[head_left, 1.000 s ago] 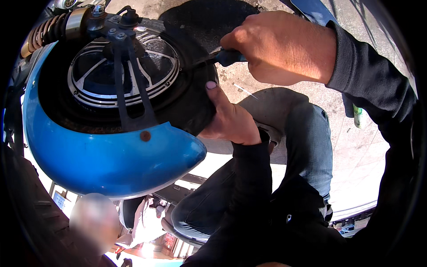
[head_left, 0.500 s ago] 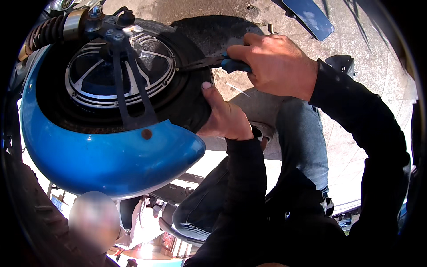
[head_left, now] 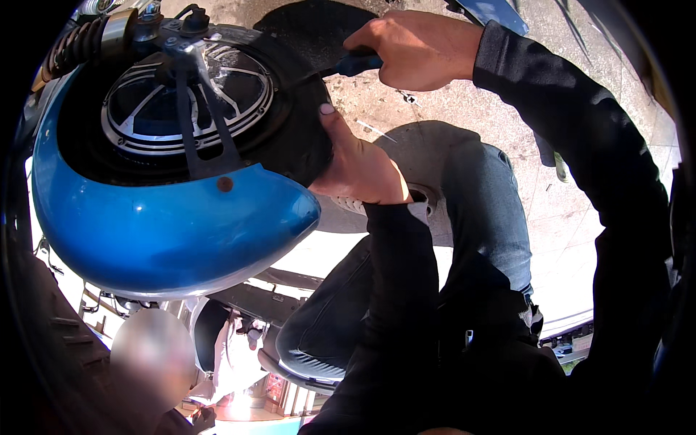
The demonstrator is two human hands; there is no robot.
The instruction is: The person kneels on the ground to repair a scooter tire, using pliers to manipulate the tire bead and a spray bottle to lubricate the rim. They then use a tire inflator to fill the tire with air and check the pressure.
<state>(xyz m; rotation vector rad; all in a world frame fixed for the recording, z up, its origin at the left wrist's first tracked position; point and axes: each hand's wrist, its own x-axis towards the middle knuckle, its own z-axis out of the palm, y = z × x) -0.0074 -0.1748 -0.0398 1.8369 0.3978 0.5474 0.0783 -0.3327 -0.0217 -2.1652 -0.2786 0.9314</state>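
A black tyre (head_left: 290, 148) surrounds a dark hub with silver spokes (head_left: 188, 94), under a glossy blue mudguard (head_left: 174, 232). My left hand (head_left: 366, 167) clasps the tyre's right side, thumb on the sidewall and the other fingers mostly hidden beneath. Beyond it, my right hand (head_left: 420, 51) is closed round the blue handles of a pair of pliers (head_left: 357, 64). Their dark jaws point left over the tyre near the rim; against the black rubber I cannot tell what the tip touches.
A metal bracket (head_left: 190, 134) crosses the hub, beside a coil-spring shock absorber (head_left: 76, 54). A blue panel (head_left: 496, 13) lies on the ground at the top right. My jeans-clad leg (head_left: 486, 203) is close by. Another person (head_left: 152, 362) appears blurred at the lower left.
My right hand and the pliers have moved up and left in the picture, their jaws now farther from the rim. Wheel and mudguard appear slightly higher; my left hand still holds the tyre.
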